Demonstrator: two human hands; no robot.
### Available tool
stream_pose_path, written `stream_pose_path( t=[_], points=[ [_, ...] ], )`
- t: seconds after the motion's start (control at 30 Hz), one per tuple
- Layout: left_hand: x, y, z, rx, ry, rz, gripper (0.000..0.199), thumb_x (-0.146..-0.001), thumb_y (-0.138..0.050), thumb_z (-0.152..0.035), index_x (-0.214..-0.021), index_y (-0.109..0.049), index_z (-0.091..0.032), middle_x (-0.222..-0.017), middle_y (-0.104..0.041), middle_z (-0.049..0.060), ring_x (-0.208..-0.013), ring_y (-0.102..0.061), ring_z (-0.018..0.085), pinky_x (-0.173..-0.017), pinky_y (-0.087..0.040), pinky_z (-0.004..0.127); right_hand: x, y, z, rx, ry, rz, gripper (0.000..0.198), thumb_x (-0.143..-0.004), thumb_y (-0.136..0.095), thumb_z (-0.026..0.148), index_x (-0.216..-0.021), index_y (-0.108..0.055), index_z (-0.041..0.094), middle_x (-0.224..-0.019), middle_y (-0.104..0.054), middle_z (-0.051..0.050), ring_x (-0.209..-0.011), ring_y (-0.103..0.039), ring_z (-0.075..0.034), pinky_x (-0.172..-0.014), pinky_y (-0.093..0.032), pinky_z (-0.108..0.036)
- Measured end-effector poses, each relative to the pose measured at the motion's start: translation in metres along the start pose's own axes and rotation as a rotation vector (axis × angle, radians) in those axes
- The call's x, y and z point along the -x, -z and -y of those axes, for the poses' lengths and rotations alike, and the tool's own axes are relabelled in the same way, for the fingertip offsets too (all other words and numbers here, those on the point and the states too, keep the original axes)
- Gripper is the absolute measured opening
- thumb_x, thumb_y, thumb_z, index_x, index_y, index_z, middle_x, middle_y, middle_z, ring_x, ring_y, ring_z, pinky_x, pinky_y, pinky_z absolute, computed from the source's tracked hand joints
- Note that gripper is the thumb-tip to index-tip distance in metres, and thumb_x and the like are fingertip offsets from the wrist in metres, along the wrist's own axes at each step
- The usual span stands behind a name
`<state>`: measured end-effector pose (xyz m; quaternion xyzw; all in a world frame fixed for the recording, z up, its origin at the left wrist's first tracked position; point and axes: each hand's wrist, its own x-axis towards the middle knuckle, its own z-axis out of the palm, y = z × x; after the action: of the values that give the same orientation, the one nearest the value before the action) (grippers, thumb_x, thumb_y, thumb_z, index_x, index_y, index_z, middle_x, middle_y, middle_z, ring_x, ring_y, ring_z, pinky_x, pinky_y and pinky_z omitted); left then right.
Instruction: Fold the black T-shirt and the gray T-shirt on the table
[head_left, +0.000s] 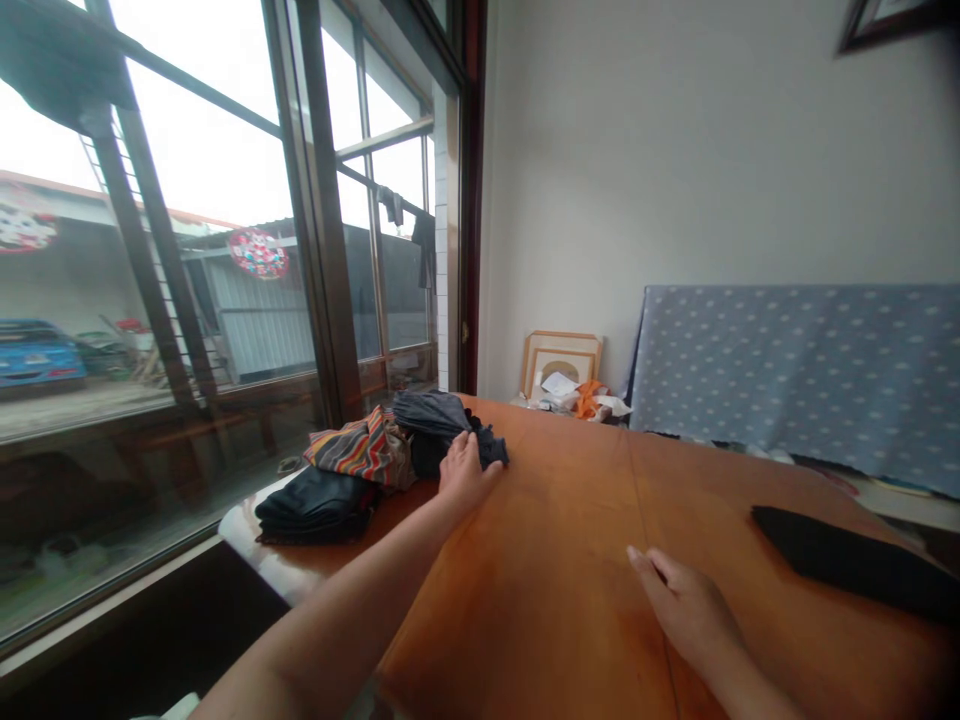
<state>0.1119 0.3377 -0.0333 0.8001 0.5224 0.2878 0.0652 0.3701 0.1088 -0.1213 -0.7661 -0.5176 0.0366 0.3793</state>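
Note:
At the far left part of the wooden table (555, 520), my left hand (463, 468) reaches onto dark, crumpled clothing (491, 447). Its thumb stands apart from the fingers, and the hand looks open against the fabric. Grey cloth (431, 410) lies just behind it. Left of that are a striped garment in orange, red and grey (356, 448) and a folded black garment (315, 503). My right hand (688, 603) hovers over the table, empty, thumb apart from loosely bent fingers. A flat black cloth (847, 560) lies to its right.
Large window panes (210, 300) run along the left side. White material (259, 550) lies beneath the clothes at the table's edge. Beyond the table are wooden frames (562, 350), an orange and white heap (589, 400) and a grey-blue dotted cloth (787, 370) draped over something.

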Motion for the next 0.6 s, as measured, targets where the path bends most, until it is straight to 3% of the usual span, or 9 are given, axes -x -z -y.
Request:
stream_pose_path(
  t=[0.13,0.23,0.3,0.37,0.43,0.5,0.6],
  points=[
    [0.073,0.008,-0.066,0.445,-0.4,0.059,0.071,-0.085,-0.064,-0.048,-0.149,-0.047,-0.02,-0.153,-0.043,0.015,-0.143,-0.038,0.031,-0.117,-0.032,0.042,-0.003,0.006,-0.006,-0.133,-0.1,-0.067,0.05,-0.089,-0.043,0.067,-0.067,-0.05,0.023,-0.06,-0.056,0.001,-0.06,-0.052,-0.017,-0.057,-0.036,-0.027],
    [0.127,0.017,-0.104,0.695,-0.799,0.359,0.065,-0.085,-0.067,-0.047,-0.142,-0.056,-0.02,-0.14,-0.058,0.015,-0.13,-0.054,0.029,-0.11,-0.042,0.037,-0.009,0.012,-0.013,-0.33,-0.27,-0.163,0.054,-0.086,-0.045,0.071,-0.078,-0.062,0.02,-0.068,-0.065,-0.004,-0.065,-0.059,-0.02,-0.059,-0.043,-0.028],
    [0.15,0.018,-0.118,0.806,-0.898,0.608,0.047,-0.091,-0.061,-0.045,-0.13,-0.067,-0.02,-0.121,-0.07,0.011,-0.113,-0.066,0.023,-0.098,-0.05,0.029,-0.012,0.015,-0.017,-0.461,-0.359,-0.259,0.057,-0.084,-0.048,0.071,-0.085,-0.065,0.017,-0.071,-0.067,-0.007,-0.065,-0.061,-0.021,-0.06,-0.046,-0.029],
    [0.158,0.013,-0.121,0.865,-0.836,0.743,0.038,-0.096,-0.053,-0.043,-0.118,-0.073,-0.019,-0.104,-0.076,0.007,-0.095,-0.071,0.018,-0.084,-0.053,0.023,-0.013,0.017,-0.02,-0.537,-0.4,-0.329,0.057,-0.082,-0.052,0.07,-0.088,-0.066,0.015,-0.072,-0.067,-0.007,-0.064,-0.061,-0.02,-0.061,-0.048,-0.029],
    [0.15,0.003,-0.116,0.879,-0.704,0.677,0.037,-0.098,-0.05,-0.041,-0.11,-0.075,-0.017,-0.097,-0.077,0.006,-0.088,-0.071,0.017,-0.078,-0.054,0.023,-0.013,0.019,-0.02,-0.554,-0.4,-0.345,0.053,-0.081,-0.056,0.067,-0.089,-0.066,0.016,-0.073,-0.067,-0.006,-0.063,-0.061,-0.018,-0.062,-0.048,-0.029],
    [0.132,-0.008,-0.105,0.857,-0.571,0.447,0.034,-0.097,-0.05,-0.04,-0.106,-0.075,-0.018,-0.098,-0.077,0.005,-0.091,-0.07,0.018,-0.082,-0.053,0.025,-0.012,0.019,-0.018,-0.525,-0.378,-0.295,0.049,-0.081,-0.057,0.065,-0.086,-0.065,0.017,-0.073,-0.066,-0.004,-0.065,-0.061,-0.018,-0.063,-0.047,-0.029],
    [0.1,-0.023,-0.077,0.761,-0.353,0.07,0.028,-0.097,-0.051,-0.037,-0.105,-0.073,-0.022,-0.102,-0.076,0.004,-0.097,-0.069,0.02,-0.088,-0.051,0.029,-0.009,0.016,-0.009,-0.439,-0.301,-0.109,0.048,-0.086,-0.052,0.065,-0.078,-0.062,0.019,-0.069,-0.063,-0.002,-0.064,-0.059,-0.017,-0.062,-0.044,-0.028]
  ],
)
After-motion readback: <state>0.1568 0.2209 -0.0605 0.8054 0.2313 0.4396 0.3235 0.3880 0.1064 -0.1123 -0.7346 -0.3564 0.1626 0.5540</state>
